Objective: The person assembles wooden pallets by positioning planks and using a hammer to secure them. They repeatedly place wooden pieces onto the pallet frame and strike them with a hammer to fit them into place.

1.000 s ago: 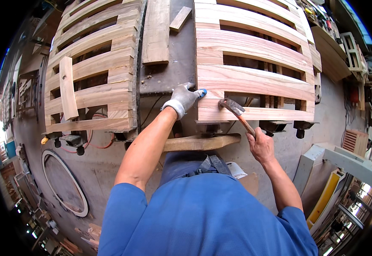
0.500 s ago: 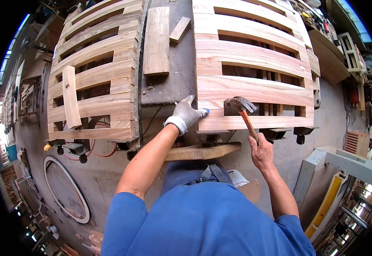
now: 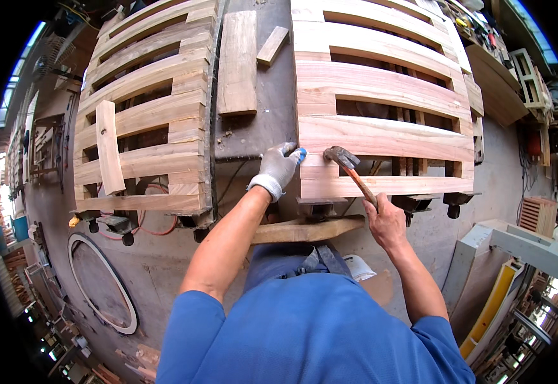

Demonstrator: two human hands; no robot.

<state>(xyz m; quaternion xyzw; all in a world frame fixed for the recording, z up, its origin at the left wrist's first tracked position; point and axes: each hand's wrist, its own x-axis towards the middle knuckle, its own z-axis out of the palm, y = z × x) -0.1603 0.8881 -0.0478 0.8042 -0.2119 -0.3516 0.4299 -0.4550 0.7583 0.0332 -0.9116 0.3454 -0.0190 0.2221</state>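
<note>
My right hand (image 3: 389,222) is bare and closed round the wooden handle of a claw hammer (image 3: 357,179). The dark hammer head is at the lower left corner of a slatted wooden panel (image 3: 381,133), over or against its pale wood; which, I cannot tell. My left hand (image 3: 277,165) wears a grey-white glove with blue on a fingertip. Its fingers are drawn together at the panel's left edge, left of the hammer head. Whatever lies between those fingers, if anything, is hidden.
Another slatted panel (image 3: 141,121) stands to the left, with a loose slat (image 3: 108,147) across it. Between the panels lie a thick board (image 3: 238,70) and a short block (image 3: 272,45). A wooden beam (image 3: 311,229) is close before my waist. A hoop (image 3: 103,281) lies on the floor.
The hammer head has moved left and slightly down, toward my left hand. My left fingers have drawn in from reaching onto the panel to its edge.
</note>
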